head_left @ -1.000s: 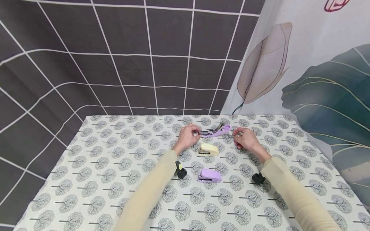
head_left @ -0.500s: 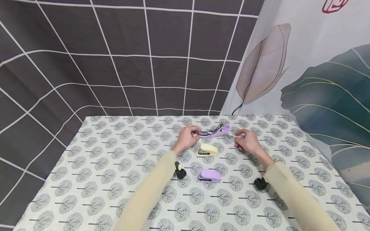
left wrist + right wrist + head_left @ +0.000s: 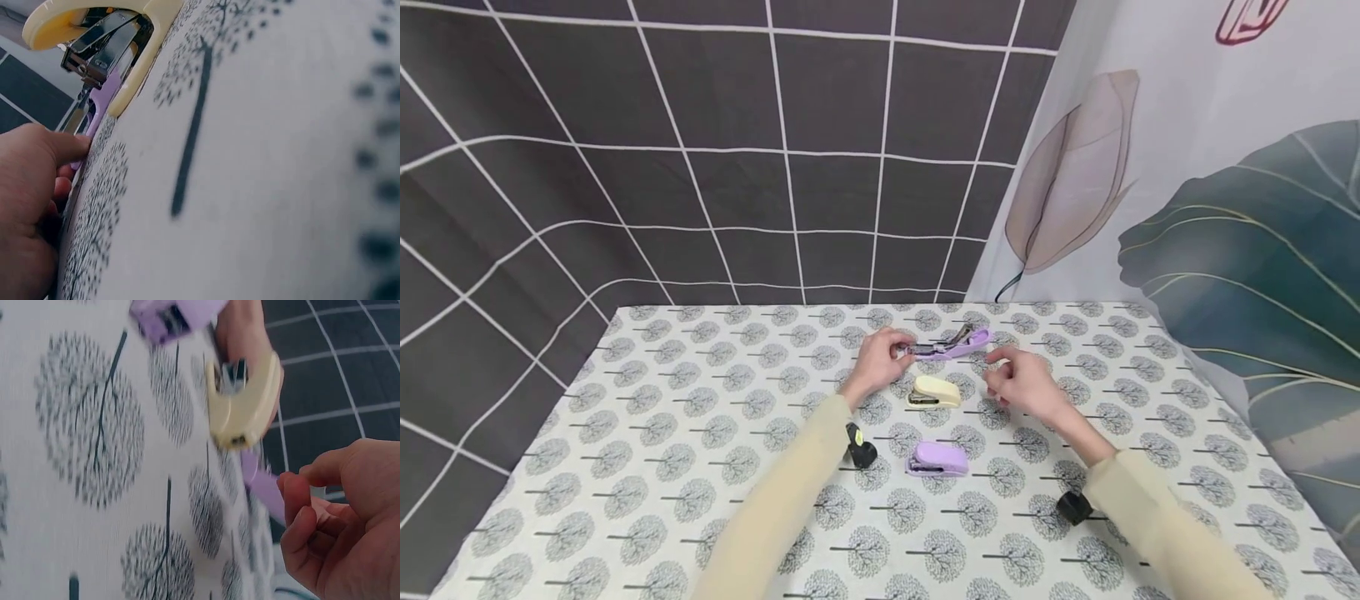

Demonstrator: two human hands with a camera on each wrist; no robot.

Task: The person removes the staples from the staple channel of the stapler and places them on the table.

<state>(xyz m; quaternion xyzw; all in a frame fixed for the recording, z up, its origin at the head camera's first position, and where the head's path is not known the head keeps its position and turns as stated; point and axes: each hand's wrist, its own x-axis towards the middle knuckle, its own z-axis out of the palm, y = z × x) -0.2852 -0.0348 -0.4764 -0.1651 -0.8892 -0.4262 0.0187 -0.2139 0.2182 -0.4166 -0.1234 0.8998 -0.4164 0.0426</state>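
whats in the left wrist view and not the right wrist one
Only the left wrist view shows the fingertips of the left hand, at the open purple stapler. Only the right wrist view shows the right hand and closed purple stapler. Both show the yellow stapler, tree-print cloth and parts of the left hand and open purple stapler.

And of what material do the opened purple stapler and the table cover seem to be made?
Opened purple stapler: probably smooth plastic, judging by its even colour; its raised part looks like metal, greyish and shiny. Table cover: perhaps matte printed fabric, as no glare shows.
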